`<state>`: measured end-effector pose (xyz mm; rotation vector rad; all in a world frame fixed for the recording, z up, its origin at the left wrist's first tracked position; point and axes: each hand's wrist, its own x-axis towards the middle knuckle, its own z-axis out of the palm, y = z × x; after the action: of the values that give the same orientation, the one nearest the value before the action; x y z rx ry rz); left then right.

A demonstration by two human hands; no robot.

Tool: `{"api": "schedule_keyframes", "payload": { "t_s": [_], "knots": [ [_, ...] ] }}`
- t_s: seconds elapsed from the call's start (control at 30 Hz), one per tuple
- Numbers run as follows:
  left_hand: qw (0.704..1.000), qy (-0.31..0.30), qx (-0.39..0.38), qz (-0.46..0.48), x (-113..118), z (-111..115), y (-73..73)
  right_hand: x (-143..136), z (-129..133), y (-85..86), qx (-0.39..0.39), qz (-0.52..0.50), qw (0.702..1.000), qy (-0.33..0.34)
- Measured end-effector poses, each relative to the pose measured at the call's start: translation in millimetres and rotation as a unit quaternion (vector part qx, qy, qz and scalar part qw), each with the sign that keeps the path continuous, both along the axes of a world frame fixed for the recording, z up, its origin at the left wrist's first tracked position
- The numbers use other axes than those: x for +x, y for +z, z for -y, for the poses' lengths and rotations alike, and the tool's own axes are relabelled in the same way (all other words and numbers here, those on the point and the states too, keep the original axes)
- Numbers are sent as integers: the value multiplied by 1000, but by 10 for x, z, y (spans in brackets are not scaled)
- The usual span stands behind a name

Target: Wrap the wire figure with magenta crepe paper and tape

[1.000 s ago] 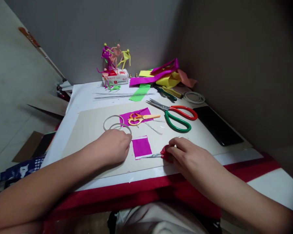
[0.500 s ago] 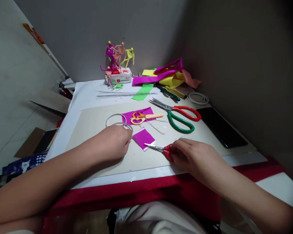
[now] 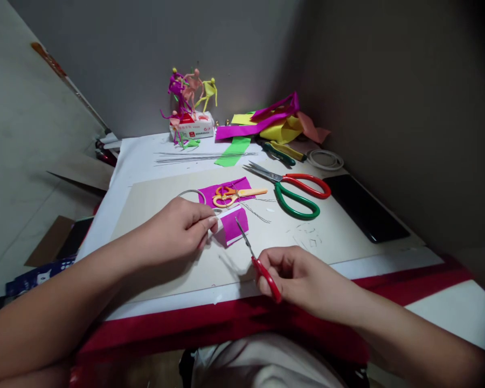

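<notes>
My left hand is closed on the left edge of a small magenta piece of paper with white edges, lifted off the board. My right hand grips the red handles of small scissors. Their narrow blades point up and left, with the tips over the magenta piece. Just behind lie yellow-orange scissors on another magenta piece, with thin twisted wires beside them. A grey ring of wire or tape is partly hidden behind my left hand.
Large scissors with red and green handles lie to the right, beside a black phone. Farther back are pliers, a white cable coil, thin wires, coloured strips and small figures on a tissue pack.
My left hand has raised the magenta piece from the board. The red scissors have lifted and turned, their tips swinging upward over the piece. The view has shifted slightly.
</notes>
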<state>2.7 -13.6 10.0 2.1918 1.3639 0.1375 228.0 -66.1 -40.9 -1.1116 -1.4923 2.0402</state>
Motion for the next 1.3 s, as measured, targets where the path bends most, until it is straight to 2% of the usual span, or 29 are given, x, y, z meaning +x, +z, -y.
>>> {"api": "schedule_keyframes", "payload": {
  "t_s": [0.13, 0.37, 0.87, 1.3],
  "knots": [
    [996, 49, -59, 50, -8, 12, 48, -127, -16, 6, -28, -30, 997, 58],
    [976, 98, -149, 127, -7, 19, 69, -224, -47, 32, -42, -36, 996, 65],
    [974, 96, -149, 141, -4, 40, 95, -245, -18, 33, -46, -75, 996, 34],
    [966, 124, -168, 151, 21, 46, 105, -260, -2, 33, -41, -78, 996, 19]
  ]
}}
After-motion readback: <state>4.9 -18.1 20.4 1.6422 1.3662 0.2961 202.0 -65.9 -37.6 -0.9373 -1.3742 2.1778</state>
